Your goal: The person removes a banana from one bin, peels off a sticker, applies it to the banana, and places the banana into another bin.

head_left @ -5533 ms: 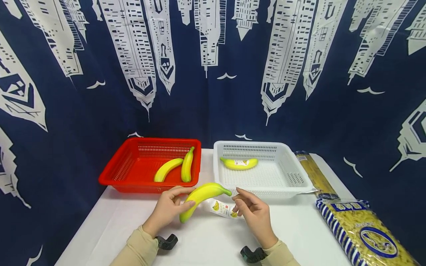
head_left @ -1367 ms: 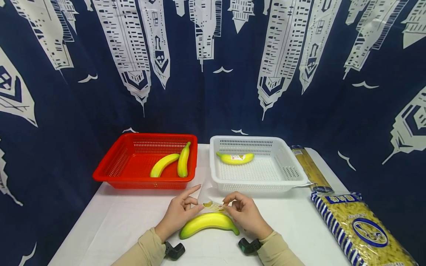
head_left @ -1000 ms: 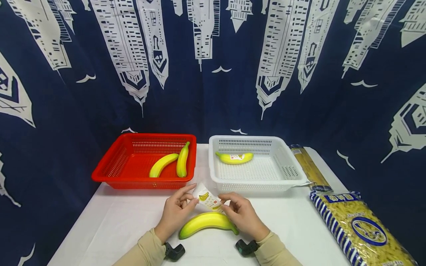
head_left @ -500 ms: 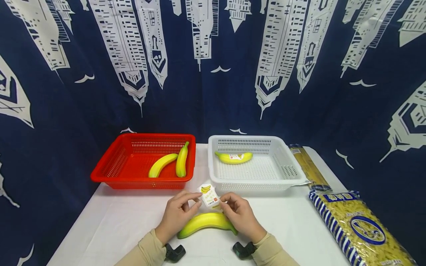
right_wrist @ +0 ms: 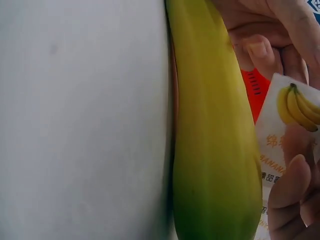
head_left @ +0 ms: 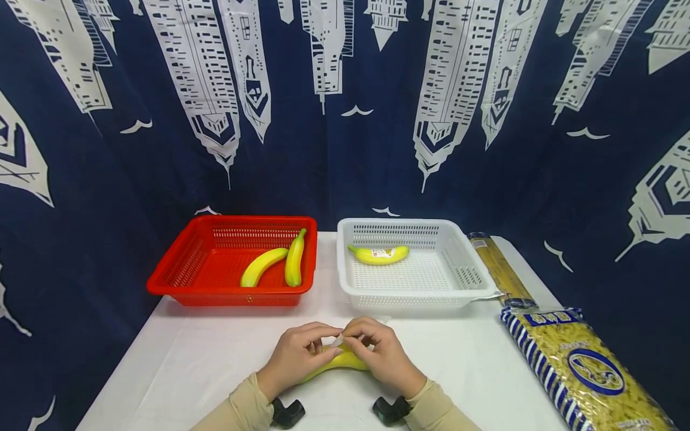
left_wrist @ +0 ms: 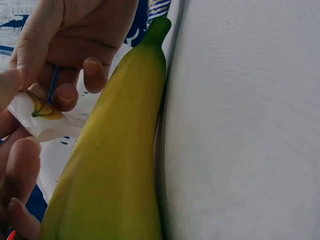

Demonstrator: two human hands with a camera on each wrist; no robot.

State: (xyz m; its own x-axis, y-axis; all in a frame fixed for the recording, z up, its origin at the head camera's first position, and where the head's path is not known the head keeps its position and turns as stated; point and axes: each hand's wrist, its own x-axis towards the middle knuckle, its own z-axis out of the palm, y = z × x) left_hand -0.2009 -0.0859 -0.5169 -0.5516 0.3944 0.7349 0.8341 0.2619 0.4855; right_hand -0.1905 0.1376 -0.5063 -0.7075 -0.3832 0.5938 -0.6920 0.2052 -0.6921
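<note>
My left hand (head_left: 296, 354) and right hand (head_left: 384, 360) moved closer together, hiding more of the banana (head_left: 347, 360). Right's pinching the label (right_wrist: 273, 112); can't tell about left.

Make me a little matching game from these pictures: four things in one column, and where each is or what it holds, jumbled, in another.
Things
1. Red basket
2. Printed label
3. White basket
4. Nearest banana

Matches
A. Lies on the white table
B. Contains two bananas
C. Held between the left hand and right hand
D. Contains one labelled banana

Pairs: 1-B, 2-C, 3-D, 4-A
</note>
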